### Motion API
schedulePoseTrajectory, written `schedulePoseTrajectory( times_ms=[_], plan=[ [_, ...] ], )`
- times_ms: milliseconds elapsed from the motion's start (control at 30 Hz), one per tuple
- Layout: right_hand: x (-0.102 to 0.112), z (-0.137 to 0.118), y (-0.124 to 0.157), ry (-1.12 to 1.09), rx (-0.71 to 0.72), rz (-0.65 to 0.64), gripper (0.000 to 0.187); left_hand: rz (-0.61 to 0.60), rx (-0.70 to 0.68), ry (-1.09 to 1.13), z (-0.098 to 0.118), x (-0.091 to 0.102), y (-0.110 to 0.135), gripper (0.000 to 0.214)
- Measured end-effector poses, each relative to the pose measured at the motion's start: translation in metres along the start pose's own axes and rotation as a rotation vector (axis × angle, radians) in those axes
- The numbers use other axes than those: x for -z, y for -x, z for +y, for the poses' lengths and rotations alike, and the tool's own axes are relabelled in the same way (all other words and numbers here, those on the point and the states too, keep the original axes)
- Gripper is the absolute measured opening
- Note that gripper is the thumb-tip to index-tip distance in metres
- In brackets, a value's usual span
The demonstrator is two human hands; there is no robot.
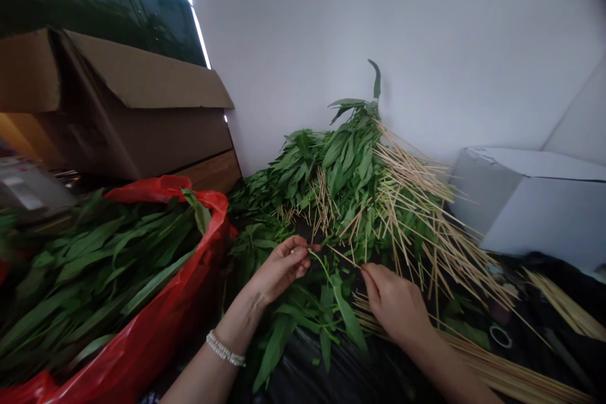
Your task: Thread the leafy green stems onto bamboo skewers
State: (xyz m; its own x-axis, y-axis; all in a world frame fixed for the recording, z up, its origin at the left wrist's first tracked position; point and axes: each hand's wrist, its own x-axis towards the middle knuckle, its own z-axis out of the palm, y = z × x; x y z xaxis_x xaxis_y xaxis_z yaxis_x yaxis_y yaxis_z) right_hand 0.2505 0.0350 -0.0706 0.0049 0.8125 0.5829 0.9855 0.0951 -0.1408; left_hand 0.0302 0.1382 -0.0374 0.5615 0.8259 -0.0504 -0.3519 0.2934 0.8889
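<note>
My left hand (pixel 283 270), with a beaded bracelet at the wrist, pinches the pale stem end of a long green leaf (pixel 348 314) that droops to the right. Between the thumb and fingers of my right hand (pixel 398 303) is a thin wooden stick (pixel 346 257). It points up and left toward the left fingertips; whether its tip touches the stem cannot be made out. Beneath both hands, loose green leaves (pixel 279 344) lie on black plastic (pixel 307 371). More bare sticks (pixel 506 366) lie in a bundle below my right forearm.
A large heap of leaves fixed to sticks (pixel 348 145) leans against the white wall. At left stand a red plastic bag (pixel 156 322) full of leaves and an open cardboard box (pixel 156 132). A white box (pixel 544 208) and a small ring (pixel 500 336) are at right.
</note>
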Motion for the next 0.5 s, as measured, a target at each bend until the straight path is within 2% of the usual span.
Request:
schedulePoseTrajectory(
  times_ms=[200,300,400,500],
  plan=[
    [0.001,-0.0026,0.0003,-0.109,-0.002,0.024,0.027,-0.007,0.001,0.034,-0.0003,0.0049,0.0013,0.037],
    [0.0031,-0.005,0.0001,-0.181,0.018,0.073,0.025,-0.023,0.001,0.056,-0.0026,0.0055,0.001,0.027],
    [0.0059,-0.0072,0.0004,-0.253,0.059,0.091,0.025,0.019,0.028,0.067,-0.0032,0.0052,0.0012,0.023],
    [0.0085,-0.0094,0.0013,-0.299,0.112,0.086,0.026,0.076,0.052,0.062,-0.0021,0.0042,0.0011,0.029]
  ],
)
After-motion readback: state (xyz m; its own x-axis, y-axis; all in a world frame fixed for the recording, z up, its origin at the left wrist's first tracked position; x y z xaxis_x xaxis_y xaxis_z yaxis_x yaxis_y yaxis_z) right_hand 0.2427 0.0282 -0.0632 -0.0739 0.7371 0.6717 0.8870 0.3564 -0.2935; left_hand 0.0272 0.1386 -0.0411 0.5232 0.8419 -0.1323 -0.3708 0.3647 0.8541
